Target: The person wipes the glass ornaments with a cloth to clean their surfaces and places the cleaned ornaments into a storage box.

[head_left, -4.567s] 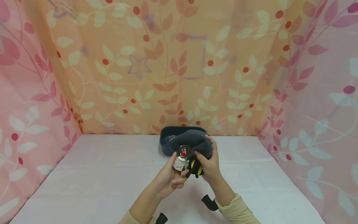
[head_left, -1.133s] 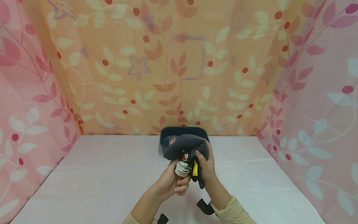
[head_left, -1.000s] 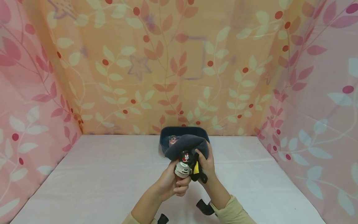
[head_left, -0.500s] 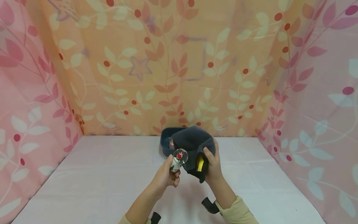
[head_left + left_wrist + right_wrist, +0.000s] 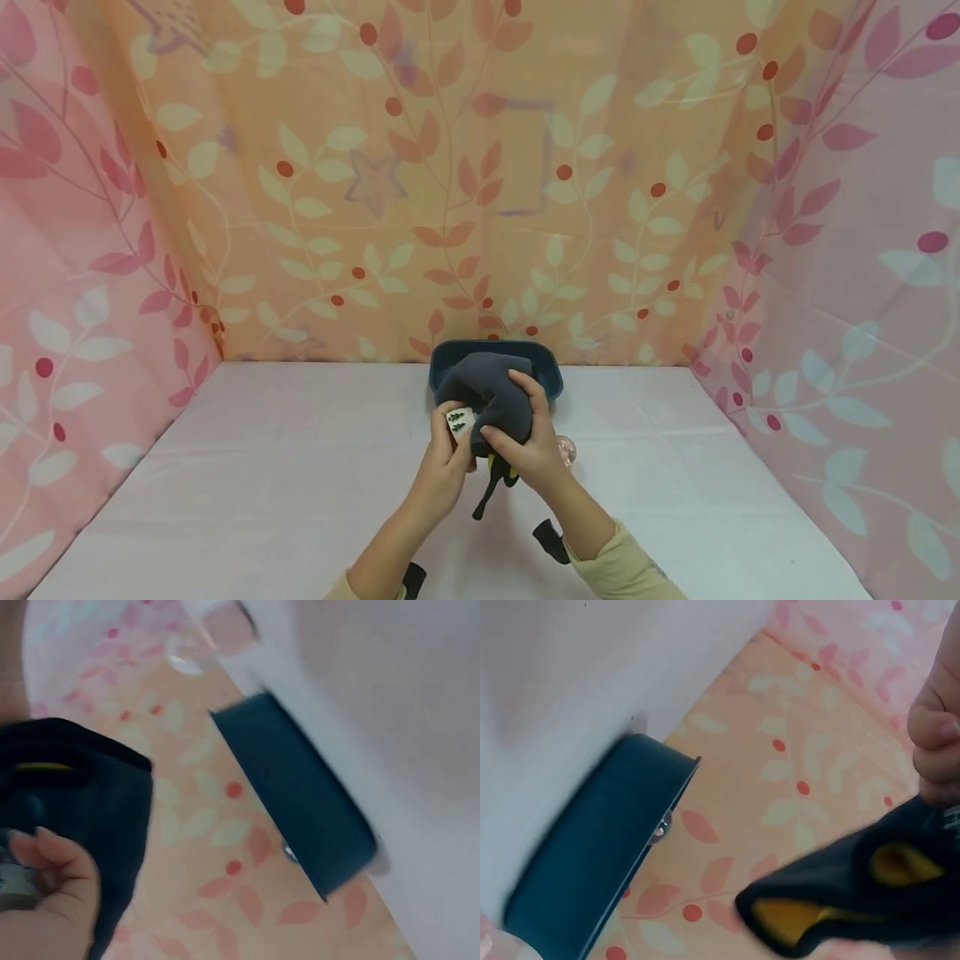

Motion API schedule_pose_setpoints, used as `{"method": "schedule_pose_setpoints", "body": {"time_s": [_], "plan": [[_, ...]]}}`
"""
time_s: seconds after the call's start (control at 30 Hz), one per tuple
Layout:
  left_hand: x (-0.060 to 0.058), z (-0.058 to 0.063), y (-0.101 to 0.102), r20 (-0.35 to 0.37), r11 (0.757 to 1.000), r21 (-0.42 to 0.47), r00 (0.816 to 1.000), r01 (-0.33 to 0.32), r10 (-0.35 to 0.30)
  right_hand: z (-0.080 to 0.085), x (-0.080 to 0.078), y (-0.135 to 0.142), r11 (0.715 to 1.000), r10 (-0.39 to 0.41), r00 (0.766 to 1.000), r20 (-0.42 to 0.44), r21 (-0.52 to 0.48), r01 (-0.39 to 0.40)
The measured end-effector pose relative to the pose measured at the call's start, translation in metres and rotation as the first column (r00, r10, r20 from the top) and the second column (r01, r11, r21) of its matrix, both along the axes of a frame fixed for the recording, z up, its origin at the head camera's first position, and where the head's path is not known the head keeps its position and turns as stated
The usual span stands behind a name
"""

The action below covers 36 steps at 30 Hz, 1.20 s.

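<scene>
In the head view my left hand grips a snow globe by its white base with green trees. The globe's clear ball is hidden behind a dark grey cloth item. My right hand holds that cloth, thumb in front and fingers over the top. A black-and-yellow bee-like part dangles from its lower edge. In the left wrist view curled fingers lie around the globe's base. Yellow lining or trim shows on the cloth in the right wrist view.
A dark blue tray stands at the back of the white table; a clear ball shows inside it. Another pinkish clear globe sits on the table behind my right wrist. Patterned cloth walls enclose three sides.
Both hands have come together, and the cloth has moved left and over the snow globe's ball. The snow globe has turned so its base faces me. The pinkish globe on the table is now visible.
</scene>
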<state>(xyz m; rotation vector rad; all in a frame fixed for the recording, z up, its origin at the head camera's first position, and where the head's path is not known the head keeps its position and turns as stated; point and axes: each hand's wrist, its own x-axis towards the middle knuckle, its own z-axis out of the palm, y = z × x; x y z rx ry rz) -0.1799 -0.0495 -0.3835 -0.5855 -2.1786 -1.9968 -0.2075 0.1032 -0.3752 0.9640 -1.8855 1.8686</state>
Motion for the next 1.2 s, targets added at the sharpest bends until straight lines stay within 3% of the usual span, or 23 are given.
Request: {"method": "schedule_pose_setpoints", "body": {"time_s": [0.13, 0.3, 0.43, 0.7, 0.83, 1.03, 1.13, 1.2], "plan": [[-0.003, -0.006, -0.002, -0.123, 0.999, 0.025, 0.992, 0.04, -0.037, 0.0, -0.003, -0.002, 0.995, 0.045, 0.999, 0.029, -0.087, -0.043], [-0.005, -0.009, -0.002, -0.171, 0.997, 0.057, 0.984, 0.053, -0.043, 0.001, -0.005, -0.004, 0.98, 0.059, 0.992, 0.11, -0.196, -0.037], [-0.006, -0.01, -0.001, -0.158, 0.995, 0.091, 0.987, 0.048, -0.033, 0.003, -0.007, -0.005, 0.961, 0.053, 0.97, 0.238, -0.277, 0.015], [-0.008, -0.01, -0.002, -0.096, 0.99, 0.124, 0.994, 0.068, -0.056, 0.012, -0.008, -0.009, 0.915, 0.063, 0.885, 0.461, -0.381, 0.133], [-0.007, -0.007, -0.004, -0.036, 0.989, 0.136, 0.998, 0.061, -0.057, 0.01, -0.01, -0.01, 0.904, 0.066, 0.847, 0.528, -0.392, 0.173], [-0.005, -0.001, -0.005, 0.003, 0.977, 0.207, 0.998, 0.059, -0.061, -0.001, -0.014, -0.006, 0.901, 0.026, 0.82, 0.571, -0.37, 0.229], [-0.006, 0.001, -0.006, 0.023, 0.973, 0.23, 0.999, 0.024, -0.03, -0.001, -0.013, -0.002, 0.89, 0.026, 0.835, 0.549, -0.394, 0.231], [-0.006, 0.001, -0.006, 0.036, 0.973, 0.23, 0.999, 0.003, -0.011, 0.001, -0.01, 0.001, 0.883, 0.048, 0.868, 0.494, -0.428, 0.194]]}}
